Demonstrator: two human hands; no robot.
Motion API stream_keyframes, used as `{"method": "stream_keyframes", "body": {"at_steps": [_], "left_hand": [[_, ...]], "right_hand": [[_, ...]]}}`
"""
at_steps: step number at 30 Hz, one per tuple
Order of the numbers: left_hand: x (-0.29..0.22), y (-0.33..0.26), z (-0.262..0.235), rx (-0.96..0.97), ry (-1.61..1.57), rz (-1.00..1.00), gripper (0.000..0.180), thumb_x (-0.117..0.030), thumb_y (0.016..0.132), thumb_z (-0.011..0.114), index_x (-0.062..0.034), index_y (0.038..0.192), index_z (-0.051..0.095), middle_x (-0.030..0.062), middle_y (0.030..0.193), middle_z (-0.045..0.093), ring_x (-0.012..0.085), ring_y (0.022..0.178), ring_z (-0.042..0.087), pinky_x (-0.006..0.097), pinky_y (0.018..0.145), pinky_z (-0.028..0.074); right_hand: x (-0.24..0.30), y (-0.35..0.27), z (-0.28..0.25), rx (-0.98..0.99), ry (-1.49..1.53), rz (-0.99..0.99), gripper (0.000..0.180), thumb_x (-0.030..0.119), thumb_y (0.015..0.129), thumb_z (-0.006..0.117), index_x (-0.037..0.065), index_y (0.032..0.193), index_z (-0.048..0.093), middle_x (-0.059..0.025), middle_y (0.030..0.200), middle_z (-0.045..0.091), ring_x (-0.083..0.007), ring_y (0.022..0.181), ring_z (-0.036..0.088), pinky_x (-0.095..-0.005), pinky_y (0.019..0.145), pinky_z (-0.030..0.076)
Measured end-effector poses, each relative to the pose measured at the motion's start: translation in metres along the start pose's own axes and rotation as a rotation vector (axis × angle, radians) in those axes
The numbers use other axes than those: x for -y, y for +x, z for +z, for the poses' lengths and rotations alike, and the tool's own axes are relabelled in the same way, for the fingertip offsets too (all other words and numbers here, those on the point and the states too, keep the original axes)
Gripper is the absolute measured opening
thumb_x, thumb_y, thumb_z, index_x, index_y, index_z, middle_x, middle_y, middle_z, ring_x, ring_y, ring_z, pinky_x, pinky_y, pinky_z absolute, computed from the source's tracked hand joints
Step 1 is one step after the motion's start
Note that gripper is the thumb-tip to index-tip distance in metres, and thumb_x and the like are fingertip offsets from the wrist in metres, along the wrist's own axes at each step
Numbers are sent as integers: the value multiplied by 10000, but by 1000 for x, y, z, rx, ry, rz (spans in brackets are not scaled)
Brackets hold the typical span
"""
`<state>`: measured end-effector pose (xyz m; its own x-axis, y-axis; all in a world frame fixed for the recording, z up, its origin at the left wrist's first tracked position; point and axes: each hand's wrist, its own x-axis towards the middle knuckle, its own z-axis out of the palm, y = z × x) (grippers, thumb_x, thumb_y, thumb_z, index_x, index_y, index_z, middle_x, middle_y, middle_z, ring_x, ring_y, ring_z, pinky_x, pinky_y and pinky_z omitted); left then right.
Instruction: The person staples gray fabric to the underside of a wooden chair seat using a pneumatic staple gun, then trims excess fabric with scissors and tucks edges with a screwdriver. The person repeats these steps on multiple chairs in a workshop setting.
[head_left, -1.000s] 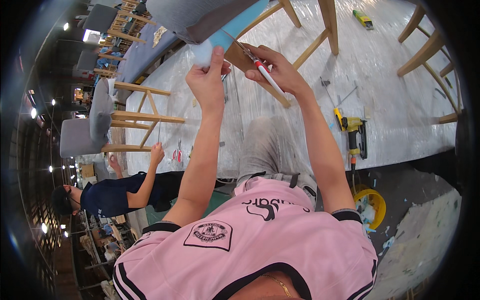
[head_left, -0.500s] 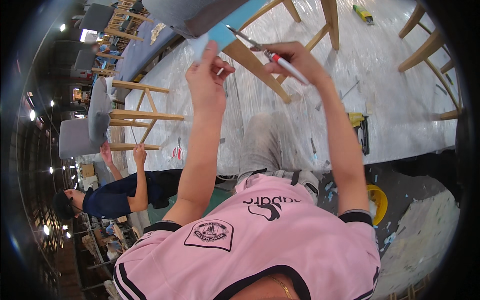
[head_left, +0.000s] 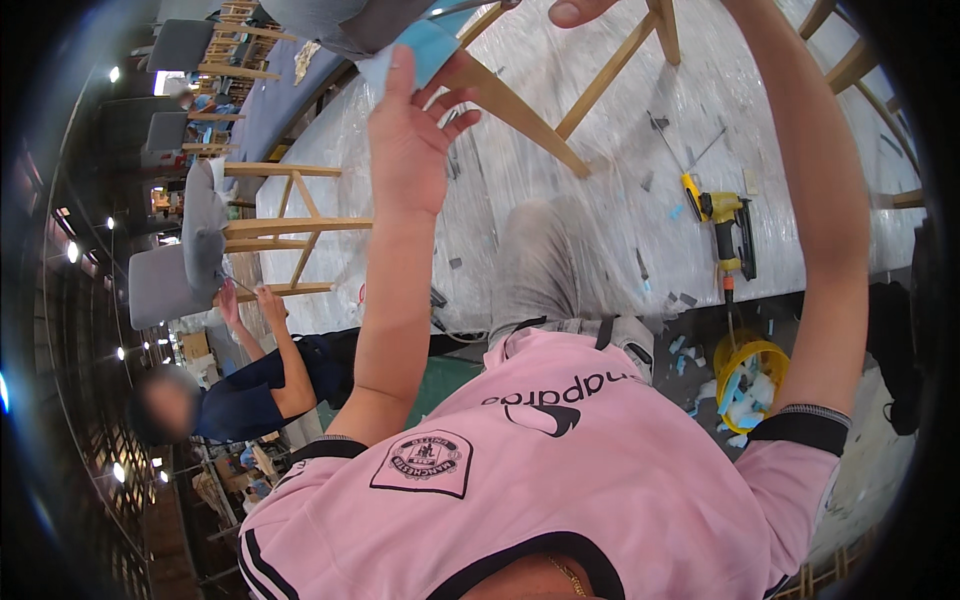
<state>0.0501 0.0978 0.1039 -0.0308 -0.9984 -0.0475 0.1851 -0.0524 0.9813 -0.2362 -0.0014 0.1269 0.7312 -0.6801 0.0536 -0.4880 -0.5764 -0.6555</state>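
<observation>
My left hand (head_left: 412,135) pinches a light blue sheet (head_left: 428,52) at its white edge, the thumb on top and the fingers half curled. The sheet hangs beside the grey upholstered part (head_left: 350,25) of a chair, near its wooden leg (head_left: 525,120). My right hand (head_left: 582,10) is cut off by the upper edge, with only the thumb and a bit of palm showing. Just left of it, the shiny blades of scissors (head_left: 465,8) reach over the sheet; their handle is out of view.
A yellow and black staple gun (head_left: 728,225) with a hose lies on the plastic-covered table (head_left: 590,230). Below it stands a yellow bucket (head_left: 778,352) of blue and white scraps. At left, a co-worker (head_left: 262,390) handles another grey chair (head_left: 205,225). More chair legs (head_left: 855,65) stand at right.
My right hand has moved up and out to the view's upper edge with the scissors. My left hand has risen slightly with the blue sheet. The staple gun and bucket show more fully.
</observation>
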Motion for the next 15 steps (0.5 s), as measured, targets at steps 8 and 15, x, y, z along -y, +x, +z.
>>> {"method": "stream_keyframes", "body": {"at_steps": [8,15], "left_hand": [[25,19,-13,13,128,142,333,-320,952,769,-29,1094,691,80,957,737,171,795,676,339,724,562],[26,19,-16,12,157,158,288,-280,959,765,-29,1073,682,77,931,725,164,774,676,358,724,573]], "right_hand": [[48,10,-45,171,-144,91,846,605,771,833,39,1373,652,-156,1267,714,-281,1157,664,-364,965,511],[49,17,-45,192,-158,88,836,605,774,830,37,1363,659,-156,1262,716,-280,1154,665,-365,962,510]]}}
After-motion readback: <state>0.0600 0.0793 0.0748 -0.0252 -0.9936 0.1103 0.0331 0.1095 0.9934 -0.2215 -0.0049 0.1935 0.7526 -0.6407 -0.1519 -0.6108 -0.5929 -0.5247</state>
